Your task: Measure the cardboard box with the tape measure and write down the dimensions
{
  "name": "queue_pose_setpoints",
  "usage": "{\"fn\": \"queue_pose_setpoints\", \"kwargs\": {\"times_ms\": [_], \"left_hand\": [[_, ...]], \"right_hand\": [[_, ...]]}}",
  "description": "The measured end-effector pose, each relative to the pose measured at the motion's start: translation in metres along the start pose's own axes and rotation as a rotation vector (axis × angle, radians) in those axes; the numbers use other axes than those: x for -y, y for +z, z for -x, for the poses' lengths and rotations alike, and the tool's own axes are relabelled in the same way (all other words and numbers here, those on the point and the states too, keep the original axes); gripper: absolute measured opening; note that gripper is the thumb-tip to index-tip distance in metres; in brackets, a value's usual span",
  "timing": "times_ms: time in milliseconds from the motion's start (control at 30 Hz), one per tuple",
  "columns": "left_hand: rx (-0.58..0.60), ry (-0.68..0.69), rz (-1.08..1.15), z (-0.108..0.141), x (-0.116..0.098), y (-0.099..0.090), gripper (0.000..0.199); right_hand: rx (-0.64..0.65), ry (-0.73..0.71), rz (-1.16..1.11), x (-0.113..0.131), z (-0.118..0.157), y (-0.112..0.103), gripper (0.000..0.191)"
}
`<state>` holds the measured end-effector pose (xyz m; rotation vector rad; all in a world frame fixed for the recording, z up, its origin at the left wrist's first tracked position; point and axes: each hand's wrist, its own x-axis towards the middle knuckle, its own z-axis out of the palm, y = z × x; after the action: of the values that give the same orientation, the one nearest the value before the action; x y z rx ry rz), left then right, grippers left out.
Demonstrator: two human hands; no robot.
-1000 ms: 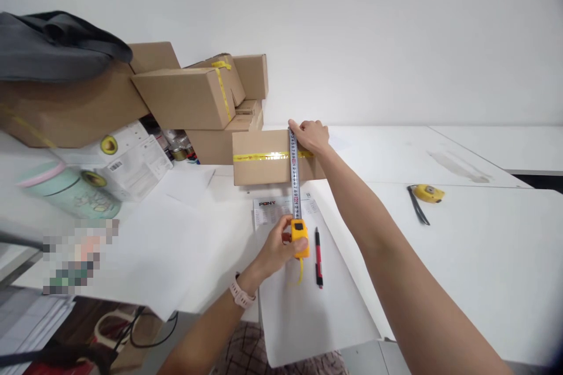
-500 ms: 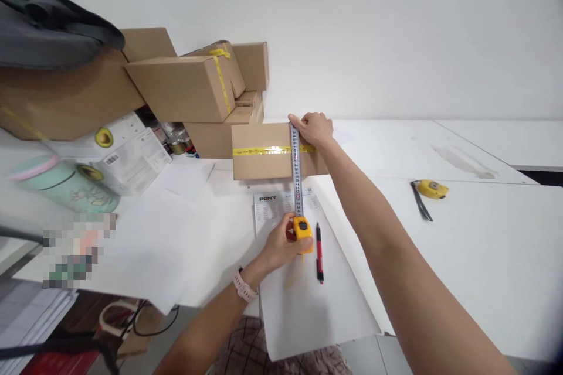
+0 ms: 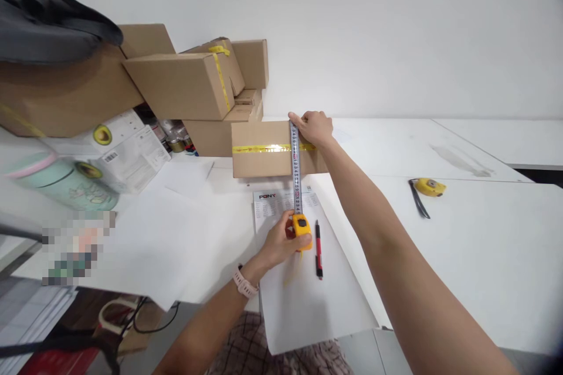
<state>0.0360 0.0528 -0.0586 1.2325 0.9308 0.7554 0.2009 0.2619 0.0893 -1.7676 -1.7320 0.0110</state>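
My left hand (image 3: 281, 240) is closed around a yellow tape measure (image 3: 302, 232), its thumb along the side of the case. From the case the metal blade (image 3: 296, 170) stretches away from me across the top of a small cardboard box (image 3: 261, 163) sealed with yellow tape. At the box's far edge my right hand (image 3: 314, 127) pinches the blade's end, its other fingers curled over the box's right side. Under the tape measure lies a printed sheet (image 3: 281, 299) headed PONY. A red and black pen (image 3: 319, 249) rests on it, just right of the case.
Cardboard boxes (image 3: 176, 85) are stacked at the back left, beside a white avocado-print box (image 3: 127, 155) and a mint tumbler (image 3: 61, 181). A second yellow tape measure (image 3: 430, 187) with a black strap lies to the right. The white wall (image 3: 396, 35) rises behind the table.
Both hands keep their hold on the tape measure and its blade. The whole view has shifted very slightly; the box, sheet and pen stay in place.
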Motion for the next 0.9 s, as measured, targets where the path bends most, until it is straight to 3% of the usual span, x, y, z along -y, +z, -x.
{"fn": "queue_pose_setpoints", "kwargs": {"times_ms": [133,300,467,667,800,900], "left_hand": [[-0.002,0.027,0.005,0.008,-0.003,-0.003,0.065],[0.032,0.082,0.048,0.051,0.002,-0.011,0.061],[0.069,0.112,0.147,0.090,0.018,-0.021,0.065],[0.072,0.078,0.138,0.097,0.024,-0.025,0.068],[0.081,0.074,0.033,0.099,0.015,-0.024,0.067],[0.115,0.055,-0.143,0.102,0.003,-0.022,0.066]], "right_hand": [[-0.073,-0.012,-0.002,-0.004,0.000,0.006,0.070],[-0.213,-0.040,0.009,-0.005,0.014,0.011,0.068],[-0.348,-0.063,0.036,-0.014,0.063,0.019,0.054],[-0.327,-0.127,0.007,-0.041,0.130,0.042,0.035],[-0.255,-0.119,-0.096,-0.041,0.133,0.025,0.044],[-0.237,-0.091,-0.429,-0.030,0.125,-0.010,0.062]]}}
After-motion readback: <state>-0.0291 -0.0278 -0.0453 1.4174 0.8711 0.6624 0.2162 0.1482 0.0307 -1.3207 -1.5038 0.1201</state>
